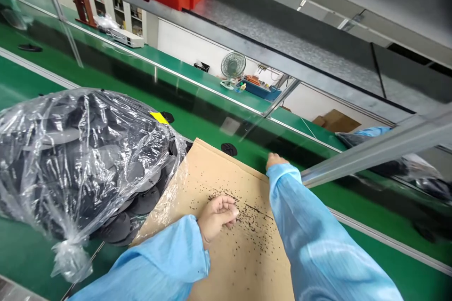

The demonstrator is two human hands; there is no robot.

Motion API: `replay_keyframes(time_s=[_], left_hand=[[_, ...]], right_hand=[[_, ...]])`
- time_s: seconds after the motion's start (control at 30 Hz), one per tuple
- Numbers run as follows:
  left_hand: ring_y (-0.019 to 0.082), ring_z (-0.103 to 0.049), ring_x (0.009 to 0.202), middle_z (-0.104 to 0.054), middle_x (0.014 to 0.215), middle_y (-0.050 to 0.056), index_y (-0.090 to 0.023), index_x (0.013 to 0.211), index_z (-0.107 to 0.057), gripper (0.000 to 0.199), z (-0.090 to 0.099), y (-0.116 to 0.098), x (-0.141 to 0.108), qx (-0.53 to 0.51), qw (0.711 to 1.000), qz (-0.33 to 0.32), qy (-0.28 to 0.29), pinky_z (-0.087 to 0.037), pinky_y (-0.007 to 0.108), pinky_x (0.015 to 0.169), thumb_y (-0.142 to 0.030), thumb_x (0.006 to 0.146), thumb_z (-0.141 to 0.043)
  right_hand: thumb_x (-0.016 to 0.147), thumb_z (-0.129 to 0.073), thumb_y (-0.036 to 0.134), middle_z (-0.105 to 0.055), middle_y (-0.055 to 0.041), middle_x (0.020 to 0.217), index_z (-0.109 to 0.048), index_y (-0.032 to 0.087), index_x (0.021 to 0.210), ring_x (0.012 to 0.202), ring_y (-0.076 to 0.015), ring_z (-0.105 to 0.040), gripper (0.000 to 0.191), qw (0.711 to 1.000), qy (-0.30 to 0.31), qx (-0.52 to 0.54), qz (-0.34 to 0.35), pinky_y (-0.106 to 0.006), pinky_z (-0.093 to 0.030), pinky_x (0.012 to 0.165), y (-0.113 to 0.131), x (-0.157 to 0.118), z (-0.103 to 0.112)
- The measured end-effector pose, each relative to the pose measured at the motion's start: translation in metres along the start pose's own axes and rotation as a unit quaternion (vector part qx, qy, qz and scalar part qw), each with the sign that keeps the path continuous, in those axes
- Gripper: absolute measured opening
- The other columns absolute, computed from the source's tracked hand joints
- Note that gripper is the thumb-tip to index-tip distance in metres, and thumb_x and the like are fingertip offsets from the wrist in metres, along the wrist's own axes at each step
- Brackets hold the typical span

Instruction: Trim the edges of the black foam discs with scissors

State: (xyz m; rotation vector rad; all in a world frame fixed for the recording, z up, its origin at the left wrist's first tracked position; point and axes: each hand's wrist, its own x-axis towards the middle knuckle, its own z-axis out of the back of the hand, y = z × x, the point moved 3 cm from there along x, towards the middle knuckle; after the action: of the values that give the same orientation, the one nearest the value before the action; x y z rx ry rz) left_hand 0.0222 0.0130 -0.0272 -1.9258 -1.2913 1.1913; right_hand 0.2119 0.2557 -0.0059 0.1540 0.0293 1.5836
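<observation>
L grip [219, 214]: fingers half curled, thumb near fingertips, low over the cardboard [219, 275]; can't tell if a bit is pinched. R grip [276, 161]: just past the board's far R corner, over the green surface [201, 124]; fingers mostly hidden, can't tell open/closed or holding.

Small black bits [252, 225] are the parts in play, AFAICT: scattered mid-board, densest just R of L hand, thinning toward the near end. Black part [229, 149] sits beyond the far edge, btwn the two hands, nearer R.

Step looks like L picking bits while R works at the far side. To do it well, IMO: pinch w/ thumb + index tips, come straight down, sleeve cuff up so it doesn't sweep bits. Work from the thin fringe inward; don't press the board, bits prob. roll or flick.

Edges: far board edge runs close to the black part; bits could go over. L edge is partly under clear film of the bag [106, 150], so a tug there might shift the board. R arm has the metal strut [370, 153] just outboard, shelf [282, 33] overhead. Best room: near end of board, btwn the forearms.
</observation>
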Motion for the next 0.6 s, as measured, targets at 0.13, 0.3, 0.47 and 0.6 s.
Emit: replay_keyframes(time_s=[0.13,0.3,0.47,0.6], left_hand=[[0.011,-0.056,0.064,-0.059,0.083,0.004,-0.013,0.1,-0.055,0.054,-0.001,0.002,-0.001,0.004,1.0,0.007,-0.007,-0.042,0.025,0.06,-0.043,0.062,-0.08],[0.011,-0.059,0.067,-0.062,0.092,0.007,-0.014,0.096,-0.054,0.049,-0.005,0.001,-0.005,-0.057,0.998,0.04,0.006,-0.046,0.025,0.062,-0.049,0.069,-0.075],[0.014,-0.063,0.071,-0.064,0.093,0.007,-0.015,0.1,-0.056,0.051,-0.009,0.0,-0.008,-0.103,0.992,0.05,0.061,-0.051,0.026,0.064,-0.046,0.066,-0.079],[0.01,-0.059,0.063,-0.065,0.085,0.006,-0.013,0.095,-0.058,0.051,-0.002,-0.002,-0.006,-0.066,0.998,-0.003,0.004,-0.049,0.021,0.057,-0.033,0.057,-0.086]], right_hand=[[0.079,-0.055,0.008,-0.059,-0.0121,0.118,-0.057,0.017,0.119,0.104,-0.0255,-0.058,0.041,0.998,-0.038,0.053,0.022,-0.038,-0.047,0.089,-0.005,-0.02,0.018],[0.073,-0.06,0.028,-0.066,-0.0083,0.1,-0.056,0.015,0.108,0.091,-0.0225,-0.063,0.038,0.848,-0.091,0.514,0.089,-0.039,-0.05,0.087,0.025,-0.104,0.037],[0.074,-0.066,0.038,-0.065,-0.0085,0.102,-0.058,0.018,0.106,0.095,-0.0217,-0.061,0.038,0.748,-0.057,0.657,0.076,-0.037,-0.051,0.085,0.058,-0.21,0.016],[0.072,-0.067,0.038,-0.06,-0.0058,0.09,-0.059,0.017,0.105,0.078,-0.0169,-0.058,0.04,0.716,-0.095,0.692,-0.019,-0.032,-0.05,0.072,0.05,-0.242,-0.009]])
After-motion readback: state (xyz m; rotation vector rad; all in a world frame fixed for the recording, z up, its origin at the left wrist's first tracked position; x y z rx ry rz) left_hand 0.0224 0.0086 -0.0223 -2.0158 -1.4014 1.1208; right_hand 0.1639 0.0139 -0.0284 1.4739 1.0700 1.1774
